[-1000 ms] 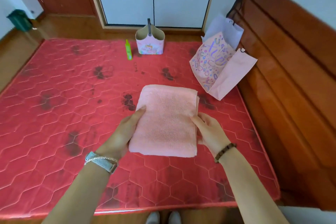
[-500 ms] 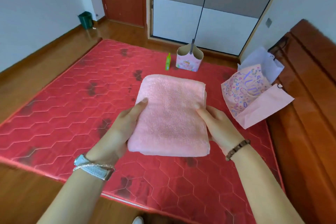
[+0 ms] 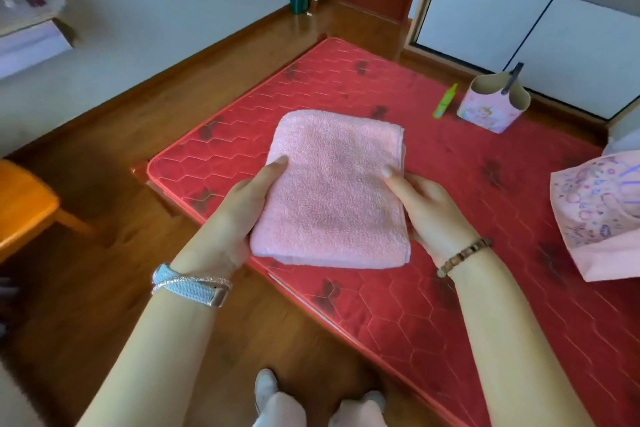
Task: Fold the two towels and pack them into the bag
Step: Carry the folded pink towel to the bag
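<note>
Towel (image 3: 332,191) swung leftward, gripped between left hand (image 3: 239,218) and right hand (image 3: 429,215)

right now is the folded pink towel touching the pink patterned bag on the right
Apart. The head view shows the right hand and a wide stretch of red mattress between the towel and the bag.

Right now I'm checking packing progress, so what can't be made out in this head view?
All in the head view:
- bag: cut off by the right edge, so its opening and contents are unseen.
- Fingers of the left hand and right hand: hidden beneath the folded pink towel they hold.
- Items on the shelf at top left: blurred.
</note>
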`<state>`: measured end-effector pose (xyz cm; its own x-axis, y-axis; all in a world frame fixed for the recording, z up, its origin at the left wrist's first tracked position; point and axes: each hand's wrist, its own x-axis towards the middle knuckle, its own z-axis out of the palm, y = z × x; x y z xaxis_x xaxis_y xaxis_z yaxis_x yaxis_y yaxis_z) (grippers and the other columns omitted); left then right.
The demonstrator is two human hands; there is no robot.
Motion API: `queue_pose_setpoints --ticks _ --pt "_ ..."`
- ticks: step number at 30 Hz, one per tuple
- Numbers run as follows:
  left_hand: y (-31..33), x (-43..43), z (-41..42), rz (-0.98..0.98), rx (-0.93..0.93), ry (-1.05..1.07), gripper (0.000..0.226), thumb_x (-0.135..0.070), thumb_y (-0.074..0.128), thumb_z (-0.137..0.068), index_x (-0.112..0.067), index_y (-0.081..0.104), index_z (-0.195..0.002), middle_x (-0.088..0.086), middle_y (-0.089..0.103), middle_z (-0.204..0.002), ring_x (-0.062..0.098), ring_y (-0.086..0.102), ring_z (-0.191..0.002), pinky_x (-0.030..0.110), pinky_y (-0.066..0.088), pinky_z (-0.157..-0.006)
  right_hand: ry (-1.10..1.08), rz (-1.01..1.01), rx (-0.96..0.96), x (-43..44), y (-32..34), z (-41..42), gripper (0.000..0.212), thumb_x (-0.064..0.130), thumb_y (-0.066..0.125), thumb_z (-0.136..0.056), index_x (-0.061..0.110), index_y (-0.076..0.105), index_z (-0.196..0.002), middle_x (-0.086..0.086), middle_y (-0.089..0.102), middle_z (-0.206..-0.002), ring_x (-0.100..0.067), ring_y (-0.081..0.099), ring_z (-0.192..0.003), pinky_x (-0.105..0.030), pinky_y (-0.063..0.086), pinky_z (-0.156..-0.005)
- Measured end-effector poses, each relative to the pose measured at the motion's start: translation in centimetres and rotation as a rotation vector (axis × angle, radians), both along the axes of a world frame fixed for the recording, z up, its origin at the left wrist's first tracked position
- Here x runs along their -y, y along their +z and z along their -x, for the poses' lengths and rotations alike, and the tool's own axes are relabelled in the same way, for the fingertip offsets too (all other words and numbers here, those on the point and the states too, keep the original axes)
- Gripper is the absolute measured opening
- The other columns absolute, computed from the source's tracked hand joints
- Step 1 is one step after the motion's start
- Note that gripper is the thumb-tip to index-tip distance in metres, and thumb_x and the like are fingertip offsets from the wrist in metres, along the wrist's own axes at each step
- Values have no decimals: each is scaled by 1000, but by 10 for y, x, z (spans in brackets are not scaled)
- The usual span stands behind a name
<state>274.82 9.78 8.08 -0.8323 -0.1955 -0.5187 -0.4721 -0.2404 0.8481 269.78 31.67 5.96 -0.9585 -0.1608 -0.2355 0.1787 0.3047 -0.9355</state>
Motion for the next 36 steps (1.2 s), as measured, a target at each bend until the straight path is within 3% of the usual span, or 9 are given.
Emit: queue_pose_setpoints --ticks 3,6,9,11,17,21,25,27,36 --pt "2 38 -14 -10 13 66 35 -51 66 -87 -16 71 -92 4 79 -84 19 76 -74 35 55 -73 25 4 -9 40 -3 -2 92 89 61 -58 6 63 -95 -30 65 -99 -45 66 -94 -59 51 -89" --pt "3 72 -27 -43 2 124 30 -48 67 -88 -18 70 -90 5 79 -86 18 76 -72 35 54 -72 78 22 -30 76 -3 -6 87 89 60 -58 10 64 -95 -20 65 -87 -26 61 -82 -42 45 -80" --pt "2 102 -41 -62 -10 144 30 -48 63 -90 -18 69 -92 4 79 -85 17 76 -71 33 52 -68 104 34 -54 111 0 -12 86 85 59 -65 6 64 -99 -22 70 -101 -37 68 -97 -53 52 -93" --pt "1 122 -51 -67 -16 167 34 -50 61 -90 -18 69 -98 2 79 -84 16 76 -73 30 54 -62 129 45 -72 134 3 -15 81 79 59 -69 4 65 -100 -27 65 -111 -43 62 -106 -63 45 -98" --pt "4 166 -75 -83 12 299 36 -52 60 -90 -19 64 -104 -2 76 -71 13 74 -64 21 52 -45 224 42 -56 192 6 -22 68 68 59 -80 3 67 -98 -25 65 -111 -40 62 -106 -58 44 -98" --pt "3 189 -84 -29 44 374 36 -54 57 -91 -21 64 -102 4 72 -90 17 71 -77 26 51 -56 287 30 -29 225 3 -17 44 59 59 -88 18 73 -94 -11 74 -101 -29 68 -102 -56 48 -98" --pt "-2 211 -81 -3 55 451 35 -53 55 -93 -21 66 -97 5 71 -92 20 69 -82 30 48 -64 353 51 -39 260 -1 -7 83 81 58 -69 6 65 -102 -25 65 -110 -42 61 -107 -64 44 -97" --pt "-6 223 -76 18 68 486 36 -54 55 -92 -19 66 -97 6 70 -96 22 68 -87 32 48 -67 382 63 -31 276 -4 2 90 83 57 -66 3 61 -107 -28 61 -115 -44 58 -110 -66 43 -96" --pt "-8 274 -27 63 62 595 34 -50 55 -94 -17 64 -93 6 69 -92 22 67 -86 32 48 -68 449 104 15 339 -10 65 58 58 61 -87 2 66 -103 -23 67 -112 -37 62 -110 -60 44 -100"
